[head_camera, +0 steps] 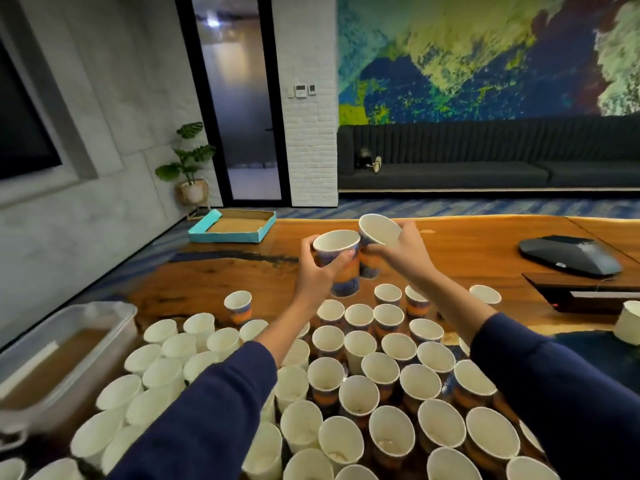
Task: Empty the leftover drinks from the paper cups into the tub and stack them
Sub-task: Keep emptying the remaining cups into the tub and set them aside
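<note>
Wooden tabletop point(467, 251) packed with paper cups point(388, 382), tub point(69, 341) at 9 o'clock. Left hand point(317, 275) grips a cup stack point(341, 263), right hand point(398, 251) holds a tilted cup point(377, 233) touching it.

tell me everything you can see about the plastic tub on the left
The plastic tub is a translucent, whitish rectangular bin with rounded corners and a rolled rim. It sits upright at the table's left edge, beside the crowd of white paper cups, and holds murky brown liquid part way up. A pale flat shape shows in the liquid. Its near end runs out of frame. Neither hand touches it.
</note>
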Demonstrator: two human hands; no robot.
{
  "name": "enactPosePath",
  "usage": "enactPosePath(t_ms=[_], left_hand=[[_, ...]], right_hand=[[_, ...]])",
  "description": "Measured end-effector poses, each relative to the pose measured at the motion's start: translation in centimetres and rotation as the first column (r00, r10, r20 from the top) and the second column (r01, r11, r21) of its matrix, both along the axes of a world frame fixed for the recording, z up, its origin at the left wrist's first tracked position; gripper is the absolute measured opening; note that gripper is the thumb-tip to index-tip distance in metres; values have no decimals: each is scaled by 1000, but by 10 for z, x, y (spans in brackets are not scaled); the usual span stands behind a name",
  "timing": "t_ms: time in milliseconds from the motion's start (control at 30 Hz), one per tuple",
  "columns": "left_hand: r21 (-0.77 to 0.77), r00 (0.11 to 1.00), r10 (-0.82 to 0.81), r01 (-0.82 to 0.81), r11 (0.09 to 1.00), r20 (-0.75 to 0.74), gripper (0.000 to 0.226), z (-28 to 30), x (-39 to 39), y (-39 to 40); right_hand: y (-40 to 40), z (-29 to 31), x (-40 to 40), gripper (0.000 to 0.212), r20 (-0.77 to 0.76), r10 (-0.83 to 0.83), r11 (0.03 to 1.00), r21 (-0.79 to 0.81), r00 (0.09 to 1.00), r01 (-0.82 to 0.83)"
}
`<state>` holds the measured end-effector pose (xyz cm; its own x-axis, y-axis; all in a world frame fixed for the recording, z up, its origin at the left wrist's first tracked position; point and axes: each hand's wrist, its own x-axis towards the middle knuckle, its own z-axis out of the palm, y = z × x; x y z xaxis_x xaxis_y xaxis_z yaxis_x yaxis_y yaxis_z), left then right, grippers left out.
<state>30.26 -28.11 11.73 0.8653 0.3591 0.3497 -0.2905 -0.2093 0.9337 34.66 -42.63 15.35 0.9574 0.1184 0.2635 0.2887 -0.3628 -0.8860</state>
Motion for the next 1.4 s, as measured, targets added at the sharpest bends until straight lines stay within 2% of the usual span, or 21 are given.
enactPosePath(t_ms=[200, 333, 467, 600, 733, 833, 933, 1033, 1167, 1267, 1400], left_hand=[[-20, 991, 123, -124, 992, -45, 62, 9, -55, 101], [-3, 974, 208, -210, 978, -88, 47, 6, -92, 179], [31, 935, 321, -320, 947, -149, 55, -1, -132, 254], [124, 861, 465, -448, 885, -208, 65, -11, -163, 314], [250, 801, 528, -470, 847, -283, 66, -25, -192, 377], [378, 753, 567, -444, 812, -334, 57, -35, -211, 416], [512, 690, 609, -387, 767, -392, 59, -44, -226, 442], [687, 604, 697, -317, 654, -385, 57, -49, -235, 460], [860, 593, 736, -137, 492, -326, 52, -48, -240, 475], [922, 563, 767, -24, 386, -307, 64, -46, -239, 482], [936, 564, 764, 47, 349, -313, 74, -44, -237, 489]], right_hand=[[102, 13, -40, 77, 12, 160, 985, 61, 987, -161], [180, 11, -64, 76, 31, 260, 963, 60, 965, -262], [259, 3, -88, 78, 21, 357, 933, 40, 934, -357], [329, -12, -112, 81, -10, 413, 911, -16, 911, -413], [387, -29, -131, 79, -36, 458, 881, -114, 888, -459], [417, -39, -140, 78, -32, 449, 867, -227, 893, -444], [441, -51, -143, 81, -1, 426, 846, -354, 905, -399], [455, -59, -144, 83, -10, 421, 812, -441, 907, -381], [466, -65, -144, 85, -6, 430, 755, -545, 903, -364], [473, -69, -145, 85, -3, 450, 687, -638, 893, -348], [481, -75, -145, 84, -2, 469, 653, -672, 883, -348]])
